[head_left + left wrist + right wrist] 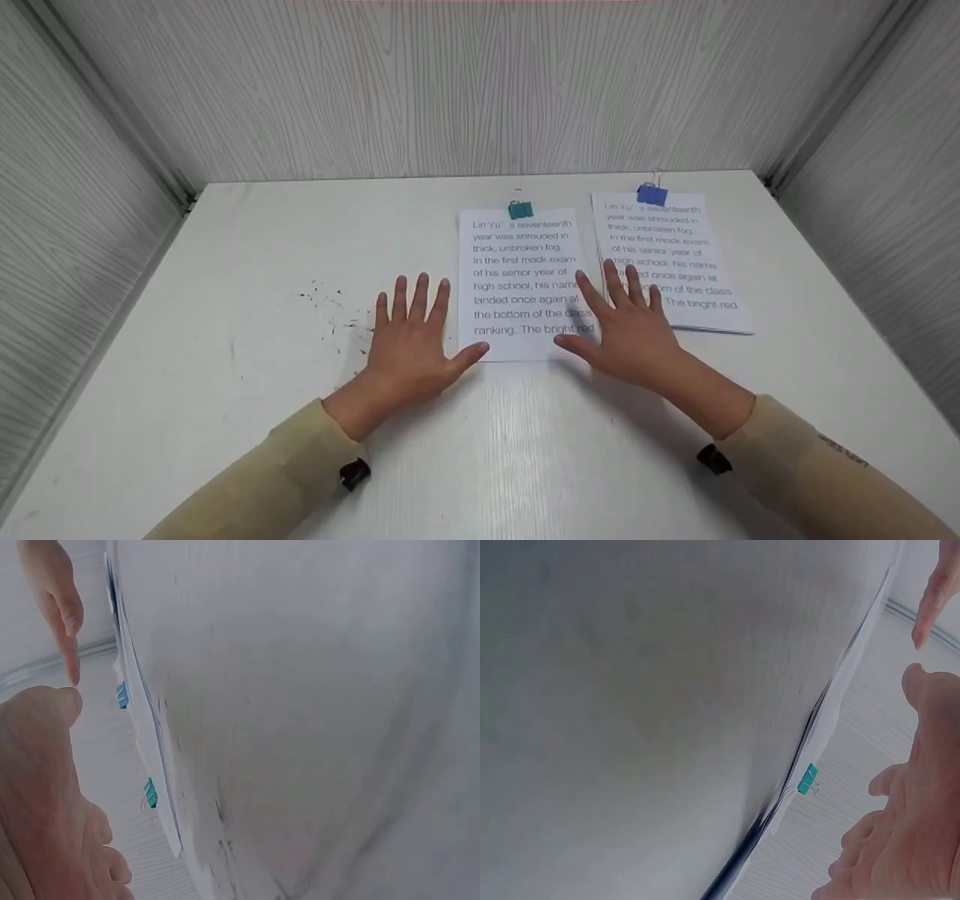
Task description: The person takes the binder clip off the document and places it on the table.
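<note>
Two stacks of printed paper lie side by side on the white table. A teal binder clip (520, 210) grips the top edge of the left stack (517, 285). The right stack (675, 255) has a blue binder clip (652, 195) at its top. My left hand (411, 341), fingers straight and spread, is beside the left stack, its thumb over that stack's lower left corner. Spread likewise, my right hand (634, 334) overlaps the lower right of the left stack and the lower left of the right one. Both wrist views show the hands raised off the tabletop, holding nothing.
Dark specks and scratches (330, 307) mark the tabletop left of the left hand. Wood-grain panels wall the table (262, 240) at the back (450, 90) and on both sides. Beige sleeves cover both forearms.
</note>
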A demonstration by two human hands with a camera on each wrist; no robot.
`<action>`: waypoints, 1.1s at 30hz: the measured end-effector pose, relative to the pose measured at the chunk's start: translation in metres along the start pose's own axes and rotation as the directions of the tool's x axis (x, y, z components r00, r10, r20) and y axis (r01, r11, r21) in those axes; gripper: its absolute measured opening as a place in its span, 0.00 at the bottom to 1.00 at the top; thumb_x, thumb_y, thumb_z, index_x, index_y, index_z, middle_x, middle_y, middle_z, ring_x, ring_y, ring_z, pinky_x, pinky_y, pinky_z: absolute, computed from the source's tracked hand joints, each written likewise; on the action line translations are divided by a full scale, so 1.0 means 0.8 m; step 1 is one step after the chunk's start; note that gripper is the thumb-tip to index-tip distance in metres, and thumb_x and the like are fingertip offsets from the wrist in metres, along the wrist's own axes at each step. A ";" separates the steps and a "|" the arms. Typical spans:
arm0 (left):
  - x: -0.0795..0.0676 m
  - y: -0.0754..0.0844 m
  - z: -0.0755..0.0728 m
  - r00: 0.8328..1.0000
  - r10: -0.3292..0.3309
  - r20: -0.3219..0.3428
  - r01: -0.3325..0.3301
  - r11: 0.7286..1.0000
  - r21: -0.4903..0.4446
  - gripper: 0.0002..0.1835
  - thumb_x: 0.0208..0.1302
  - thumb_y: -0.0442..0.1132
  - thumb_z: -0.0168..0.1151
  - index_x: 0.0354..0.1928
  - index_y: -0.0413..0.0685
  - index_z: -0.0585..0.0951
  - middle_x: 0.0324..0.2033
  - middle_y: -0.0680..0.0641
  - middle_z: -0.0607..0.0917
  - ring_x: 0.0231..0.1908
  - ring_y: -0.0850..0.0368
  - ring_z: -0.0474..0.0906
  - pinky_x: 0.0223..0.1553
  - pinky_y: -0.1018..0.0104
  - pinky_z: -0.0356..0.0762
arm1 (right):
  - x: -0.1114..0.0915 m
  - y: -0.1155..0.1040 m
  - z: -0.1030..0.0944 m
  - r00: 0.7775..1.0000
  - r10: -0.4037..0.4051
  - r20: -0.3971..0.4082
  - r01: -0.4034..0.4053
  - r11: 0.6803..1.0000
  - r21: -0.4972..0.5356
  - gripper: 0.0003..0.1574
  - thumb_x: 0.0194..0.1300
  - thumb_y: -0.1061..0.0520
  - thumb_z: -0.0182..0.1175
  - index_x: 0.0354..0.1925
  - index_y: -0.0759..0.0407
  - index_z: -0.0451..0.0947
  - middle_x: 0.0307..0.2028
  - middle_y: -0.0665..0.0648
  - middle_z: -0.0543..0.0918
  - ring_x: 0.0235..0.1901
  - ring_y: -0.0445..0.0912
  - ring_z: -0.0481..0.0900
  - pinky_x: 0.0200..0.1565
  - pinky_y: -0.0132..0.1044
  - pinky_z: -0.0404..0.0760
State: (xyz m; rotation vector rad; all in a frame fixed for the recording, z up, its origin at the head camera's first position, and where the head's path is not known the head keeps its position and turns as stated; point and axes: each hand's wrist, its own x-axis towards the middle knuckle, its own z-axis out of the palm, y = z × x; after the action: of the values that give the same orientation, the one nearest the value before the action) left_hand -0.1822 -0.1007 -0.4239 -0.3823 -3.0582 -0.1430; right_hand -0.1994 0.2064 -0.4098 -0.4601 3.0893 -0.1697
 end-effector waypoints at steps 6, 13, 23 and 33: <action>0.012 0.004 -0.001 1.000 0.006 0.001 -0.006 1.000 0.003 0.57 0.55 0.83 0.30 0.78 0.52 0.45 0.76 0.41 0.44 0.74 0.36 0.32 0.69 0.38 0.32 | 0.006 0.002 0.001 1.000 -0.002 -0.021 0.002 1.000 -0.008 0.62 0.56 0.14 0.40 0.78 0.41 0.40 0.76 0.62 0.38 0.74 0.62 0.33 0.66 0.68 0.40; 0.037 0.012 -0.001 0.999 0.032 0.005 -0.032 0.999 0.007 0.56 0.56 0.82 0.30 0.78 0.52 0.46 0.76 0.41 0.45 0.74 0.36 0.32 0.69 0.39 0.32 | 0.025 0.002 0.002 1.000 -0.006 0.003 0.006 1.000 -0.028 0.62 0.56 0.14 0.39 0.78 0.41 0.40 0.76 0.61 0.38 0.74 0.60 0.34 0.67 0.68 0.41; 0.068 0.016 0.009 0.997 0.047 0.058 -0.047 0.999 -0.008 0.55 0.58 0.80 0.35 0.78 0.52 0.47 0.76 0.42 0.47 0.74 0.37 0.33 0.70 0.39 0.32 | 0.052 0.007 0.006 0.997 -0.011 0.082 0.012 1.000 -0.010 0.60 0.59 0.17 0.42 0.78 0.41 0.39 0.77 0.60 0.39 0.75 0.58 0.34 0.68 0.66 0.40; 0.079 0.018 0.015 0.990 0.065 0.122 -0.062 0.998 -0.022 0.53 0.59 0.79 0.34 0.77 0.51 0.48 0.76 0.43 0.48 0.74 0.36 0.34 0.70 0.39 0.32 | 0.069 0.010 0.011 0.989 -0.064 0.132 0.067 0.997 -0.022 0.58 0.61 0.19 0.43 0.78 0.43 0.41 0.77 0.61 0.39 0.75 0.59 0.35 0.68 0.66 0.41</action>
State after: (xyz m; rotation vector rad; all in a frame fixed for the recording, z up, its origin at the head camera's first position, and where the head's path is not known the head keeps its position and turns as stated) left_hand -0.2403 -0.0700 -0.4304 -0.5074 -3.1622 -0.1501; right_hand -0.2543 0.1972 -0.4190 -0.5507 2.9536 -0.0949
